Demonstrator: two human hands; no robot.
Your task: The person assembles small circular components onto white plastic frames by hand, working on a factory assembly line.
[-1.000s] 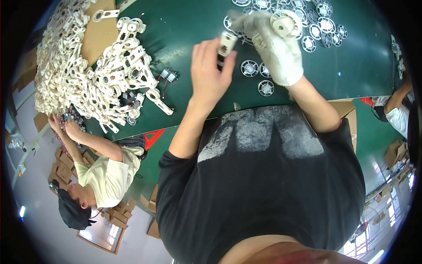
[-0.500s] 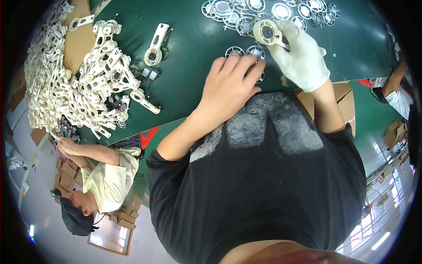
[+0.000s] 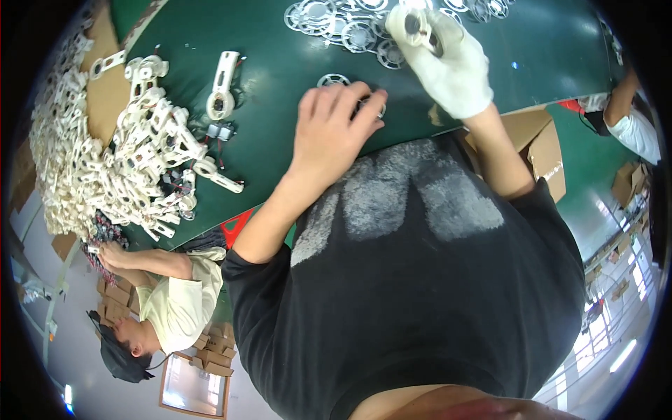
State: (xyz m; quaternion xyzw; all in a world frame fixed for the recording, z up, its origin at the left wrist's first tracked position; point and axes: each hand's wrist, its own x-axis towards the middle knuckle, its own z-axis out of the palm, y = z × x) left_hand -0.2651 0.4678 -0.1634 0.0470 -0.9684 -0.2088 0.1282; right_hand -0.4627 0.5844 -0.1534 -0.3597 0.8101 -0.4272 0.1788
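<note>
In my gloved right hand [image 3: 456, 82] is a white plastic fan housing [image 3: 408, 26] with a round opening, held above the far side of the table. The glove covers part of it. My bare left hand [image 3: 327, 129] is low over the near side of the table, its fingers bent. Between its index finger and thumb shows a spoked ring [image 3: 375, 107], partly covered by the fingers. Another spoked ring [image 3: 333, 80] lies flat just beyond the fingertips.
Several spoked rings [image 3: 358, 36] lie in a loose group at the far side. White long-handled housings [image 3: 150, 129] are heaped at left, near a single housing [image 3: 222, 84] and small motors [image 3: 220, 131]. A cardboard box [image 3: 539, 143] stands by my right arm. A co-worker [image 3: 171, 294] sits at left.
My view has shifted, so the table's things appear farther left. My right hand still holds the housing, now farther out over the rings. Fewer loose rings show around my left hand.
</note>
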